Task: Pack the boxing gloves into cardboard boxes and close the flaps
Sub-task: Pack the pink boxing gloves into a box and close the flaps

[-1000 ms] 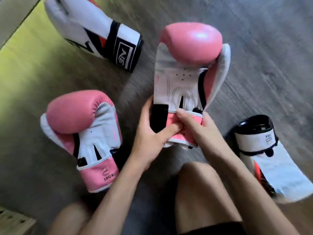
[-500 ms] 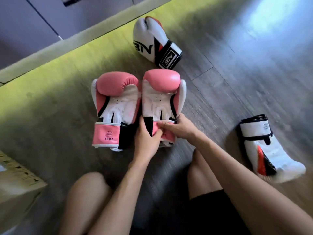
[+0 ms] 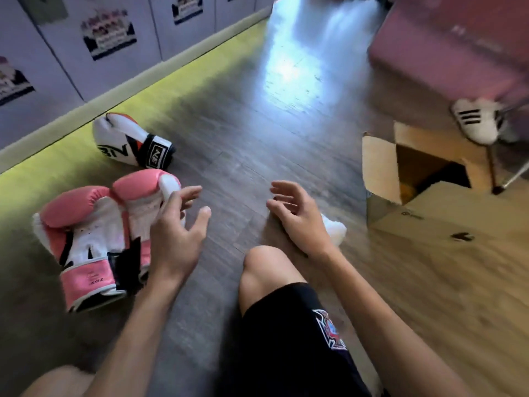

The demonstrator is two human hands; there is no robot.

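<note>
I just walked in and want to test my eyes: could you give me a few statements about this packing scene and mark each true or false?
1. The two pink gloves lie side by side on the floor. True.
2. The right hand grips a pink glove. False: it is open and holds nothing.
3. The cardboard box has its flaps open. True.
4. The white and black glove is inside the box. False: it lies on the floor, apart from the box.
5. The left hand holds nothing, its fingers spread. True.
</note>
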